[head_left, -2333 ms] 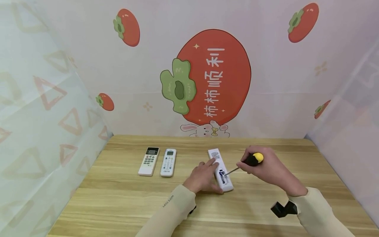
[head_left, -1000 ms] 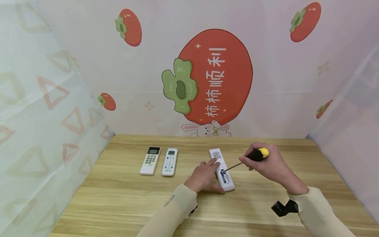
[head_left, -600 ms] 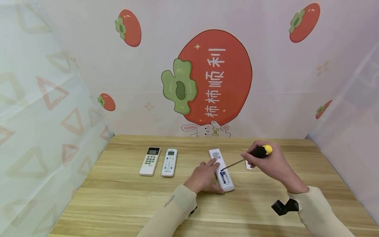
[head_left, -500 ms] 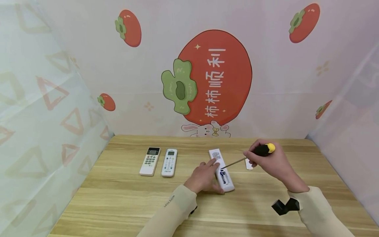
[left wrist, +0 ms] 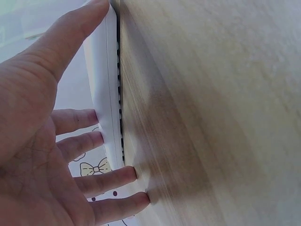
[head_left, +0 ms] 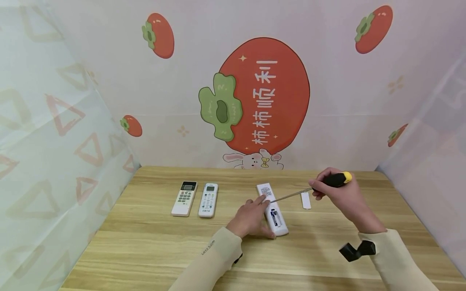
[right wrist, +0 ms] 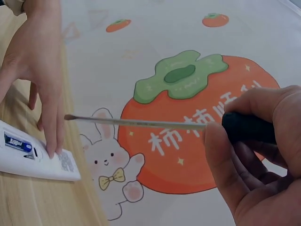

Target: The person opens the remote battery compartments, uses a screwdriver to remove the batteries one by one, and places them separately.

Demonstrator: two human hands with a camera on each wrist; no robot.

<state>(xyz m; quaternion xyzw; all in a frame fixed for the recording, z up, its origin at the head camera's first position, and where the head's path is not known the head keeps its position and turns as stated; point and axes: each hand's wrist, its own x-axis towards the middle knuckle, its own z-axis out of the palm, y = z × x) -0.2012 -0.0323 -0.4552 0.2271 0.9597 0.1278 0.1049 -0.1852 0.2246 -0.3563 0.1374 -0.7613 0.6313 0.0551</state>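
Note:
A white remote control (head_left: 265, 190) lies back side up on the table, its battery compartment uncovered and a blue battery (right wrist: 19, 142) visible inside. My left hand (head_left: 249, 218) steadies it with fairly straight fingers: fingertips touch its back and side, the thumb its near end. In the left wrist view, two other fingertips (left wrist: 141, 197) of that hand rest against the table. My right hand (head_left: 340, 198) grips a screwdriver (head_left: 333, 180) by its black and yellow handle. The shaft points left, and the right wrist view shows its flat tip raised above the remote.
A small white battery cover (head_left: 306, 201) lies on the wooden table (head_left: 164, 250) right of the remote. Two more remotes, one with a black top (head_left: 185, 199) and one white (head_left: 208, 200), lie face up at left. Printed cloth walls (head_left: 338, 121) enclose the table's back and sides.
The screwdriver has moved from the battery compartment upward and to the right with my right hand, uncovering the small white cover. My left hand keeps its place on the remote.

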